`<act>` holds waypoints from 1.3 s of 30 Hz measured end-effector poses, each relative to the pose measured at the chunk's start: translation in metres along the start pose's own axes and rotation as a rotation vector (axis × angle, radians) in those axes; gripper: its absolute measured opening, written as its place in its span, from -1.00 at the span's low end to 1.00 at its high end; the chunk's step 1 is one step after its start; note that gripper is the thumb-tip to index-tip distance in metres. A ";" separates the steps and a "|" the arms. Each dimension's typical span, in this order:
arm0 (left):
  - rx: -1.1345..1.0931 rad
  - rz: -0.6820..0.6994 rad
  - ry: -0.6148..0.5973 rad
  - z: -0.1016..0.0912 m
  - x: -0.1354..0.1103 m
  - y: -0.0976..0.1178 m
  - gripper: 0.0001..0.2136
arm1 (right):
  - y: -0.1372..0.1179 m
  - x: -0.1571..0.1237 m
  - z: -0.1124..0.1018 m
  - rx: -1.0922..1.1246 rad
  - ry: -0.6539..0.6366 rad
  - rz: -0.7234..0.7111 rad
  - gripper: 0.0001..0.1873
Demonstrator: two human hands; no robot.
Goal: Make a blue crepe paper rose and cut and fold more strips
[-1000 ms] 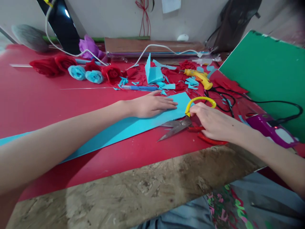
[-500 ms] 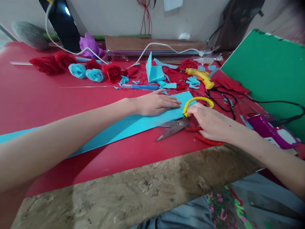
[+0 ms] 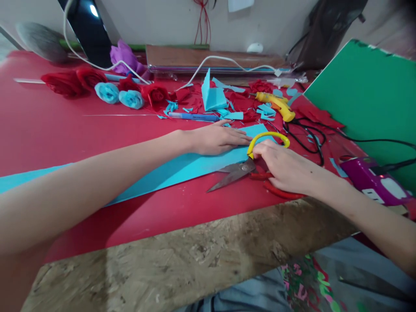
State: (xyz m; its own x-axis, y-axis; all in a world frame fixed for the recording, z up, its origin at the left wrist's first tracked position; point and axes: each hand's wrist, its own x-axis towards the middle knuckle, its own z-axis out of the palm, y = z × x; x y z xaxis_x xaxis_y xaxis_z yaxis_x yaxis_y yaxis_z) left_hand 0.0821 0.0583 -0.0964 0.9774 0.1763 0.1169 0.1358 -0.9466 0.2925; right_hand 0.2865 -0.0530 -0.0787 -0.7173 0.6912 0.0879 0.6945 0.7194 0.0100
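Note:
A long strip of blue paper (image 3: 169, 175) lies flat across the red table, running from the left edge toward the middle. My left hand (image 3: 216, 138) rests flat on its right part, fingers stretched out and pointing right. My right hand (image 3: 281, 164) grips a pair of scissors (image 3: 241, 168) with one yellow and one red handle loop. The blades point left and stand apart at the strip's near edge, one partly over or under the paper; I cannot tell which.
Behind the hands lie red and blue paper roses (image 3: 130, 99), a blue pen (image 3: 195, 117), paper scraps and a yellow glue gun (image 3: 276, 105). A green board (image 3: 364, 91) leans at the right, near a purple power socket (image 3: 375, 180). Bare chipboard (image 3: 162, 255) forms the near edge.
The scissors have shifted very slightly left along the paper with my right hand. My left hand stays flat on the strip; the view has moved a little.

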 end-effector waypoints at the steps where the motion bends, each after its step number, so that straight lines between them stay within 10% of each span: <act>1: -0.002 0.002 0.000 0.000 0.000 0.000 -0.59 | 0.000 -0.001 -0.001 0.003 -0.012 0.002 -0.53; 11: 0.079 0.043 0.116 -0.011 -0.017 0.004 -0.59 | -0.005 -0.003 -0.001 0.015 -0.046 0.032 -0.51; 20: 0.102 -0.061 -0.061 -0.011 -0.075 0.016 -0.57 | -0.005 -0.005 0.001 -0.043 -0.022 0.045 -0.52; 39: 0.132 -0.086 -0.115 -0.009 -0.074 0.017 -0.53 | -0.017 0.000 0.001 -0.051 -0.027 0.039 -0.53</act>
State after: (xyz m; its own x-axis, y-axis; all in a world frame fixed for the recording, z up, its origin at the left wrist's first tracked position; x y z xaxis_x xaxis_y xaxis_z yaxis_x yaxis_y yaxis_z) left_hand 0.0107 0.0316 -0.0919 0.9722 0.2338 -0.0143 0.2328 -0.9578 0.1685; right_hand 0.2744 -0.0651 -0.0801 -0.6905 0.7207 0.0620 0.7233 0.6881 0.0581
